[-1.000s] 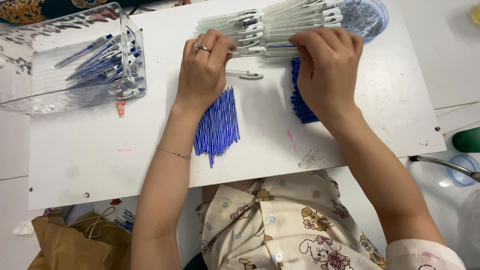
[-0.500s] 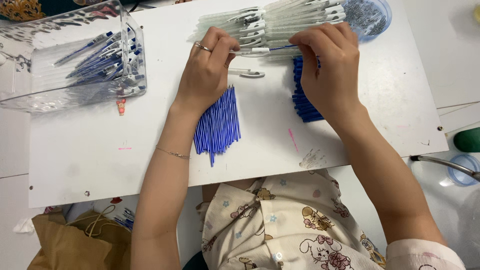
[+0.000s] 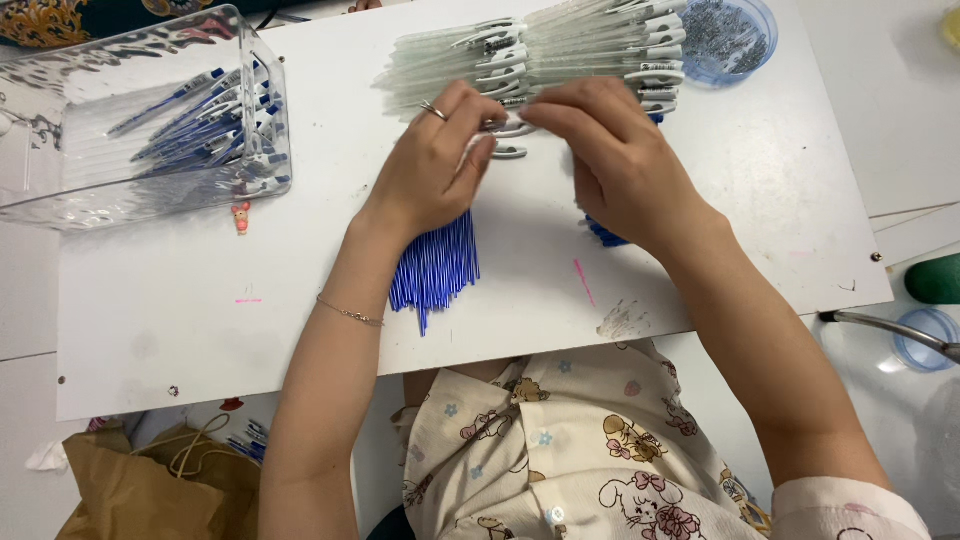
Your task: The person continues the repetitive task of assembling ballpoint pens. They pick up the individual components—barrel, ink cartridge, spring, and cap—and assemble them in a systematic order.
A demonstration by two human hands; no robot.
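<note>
My left hand (image 3: 435,165) and my right hand (image 3: 620,160) meet over the white board (image 3: 300,300), fingertips together on a clear pen barrel (image 3: 508,128) with a white clip. A row of such clear pen barrels (image 3: 540,55) lies just beyond the hands. A bundle of blue ink refills (image 3: 437,270) lies under my left wrist. A second bunch of blue refills (image 3: 605,235) peeks out below my right hand. What the fingers pinch between them is partly hidden.
A clear plastic box (image 3: 150,130) with finished blue pens stands at the far left. A blue round tub (image 3: 735,35) of small parts sits at the far right. A brown paper bag (image 3: 150,490) lies below the board's edge, and a blue lid (image 3: 925,340) lies to the right.
Both hands have drawn closer together around one pen barrel. My right hand moved left, away from the refills beside it.
</note>
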